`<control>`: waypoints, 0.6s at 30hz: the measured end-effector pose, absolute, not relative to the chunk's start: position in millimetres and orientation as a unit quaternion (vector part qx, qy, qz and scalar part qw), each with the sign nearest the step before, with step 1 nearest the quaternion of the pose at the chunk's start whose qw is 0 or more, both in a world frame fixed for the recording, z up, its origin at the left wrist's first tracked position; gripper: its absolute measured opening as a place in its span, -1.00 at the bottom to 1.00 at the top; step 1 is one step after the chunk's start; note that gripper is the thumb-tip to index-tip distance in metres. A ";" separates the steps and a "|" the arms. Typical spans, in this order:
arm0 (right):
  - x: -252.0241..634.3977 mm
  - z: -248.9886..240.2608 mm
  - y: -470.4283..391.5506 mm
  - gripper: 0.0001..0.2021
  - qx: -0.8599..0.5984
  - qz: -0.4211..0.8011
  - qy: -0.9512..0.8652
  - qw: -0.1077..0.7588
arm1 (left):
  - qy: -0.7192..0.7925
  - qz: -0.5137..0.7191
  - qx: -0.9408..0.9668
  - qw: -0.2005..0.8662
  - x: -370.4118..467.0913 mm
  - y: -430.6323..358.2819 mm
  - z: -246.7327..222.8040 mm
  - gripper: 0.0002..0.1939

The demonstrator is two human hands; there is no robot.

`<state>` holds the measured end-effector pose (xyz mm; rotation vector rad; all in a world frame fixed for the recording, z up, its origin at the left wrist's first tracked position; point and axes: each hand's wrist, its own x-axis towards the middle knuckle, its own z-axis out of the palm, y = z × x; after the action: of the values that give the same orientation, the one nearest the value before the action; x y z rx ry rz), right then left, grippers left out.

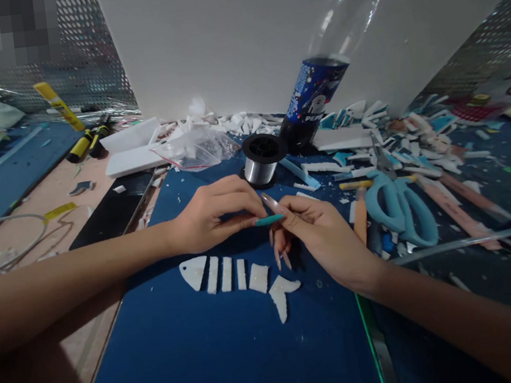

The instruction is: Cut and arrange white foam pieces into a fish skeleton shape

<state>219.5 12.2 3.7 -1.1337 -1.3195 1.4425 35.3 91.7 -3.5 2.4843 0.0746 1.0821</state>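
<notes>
My left hand (221, 212) and my right hand (318, 233) meet above the blue cutting mat (219, 361), fingertips pinched close together. Between them shows a narrow, pointed teal shape (268, 220) at my left thumb tip; whether it is a long nail or a held piece I cannot tell. Anything finer in the fingers is too small to make out. Just below lie flat white fish pieces in a row: a head (194, 273) with an eye hole, several narrow strips (227, 274), a squarish piece (259, 278) and a forked tail (283, 296). A black spool of clear line (260, 171) stands beyond my hands.
Behind the spool leans a tilted Pepsi bottle (318, 92). White and blue scraps (435, 146) pile along the back and right. Blue-handled scissors (398, 206) and a green-edged cutter (377, 346) lie right. A plastic bag (204, 145) and yellow glue stick (59, 106) are back left.
</notes>
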 end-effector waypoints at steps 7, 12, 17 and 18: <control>219.2 4.0 12.7 -0.69 -0.455 0.580 -0.525 0.425 | 0.042 0.361 0.899 0.245 35.2 91.2 -1.8 -0.97; 218.8 4.5 12.1 -0.68 -0.455 0.584 -0.526 0.418 | 0.042 0.352 0.893 0.277 35.3 93.4 -3.2 -0.94; 218.7 2.8 11.0 -0.67 -0.458 0.594 -0.504 0.429 | 0.064 0.372 0.872 0.313 34.0 92.8 -1.7 -0.94; 219.1 2.2 10.8 -0.67 -0.458 0.595 -0.497 0.435 | 0.067 0.381 0.866 0.316 33.9 92.5 -1.4 -0.94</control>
<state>219.1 10.8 2.2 -1.1394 -1.2381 1.4802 33.9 92.5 -1.4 2.2820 0.1770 1.0035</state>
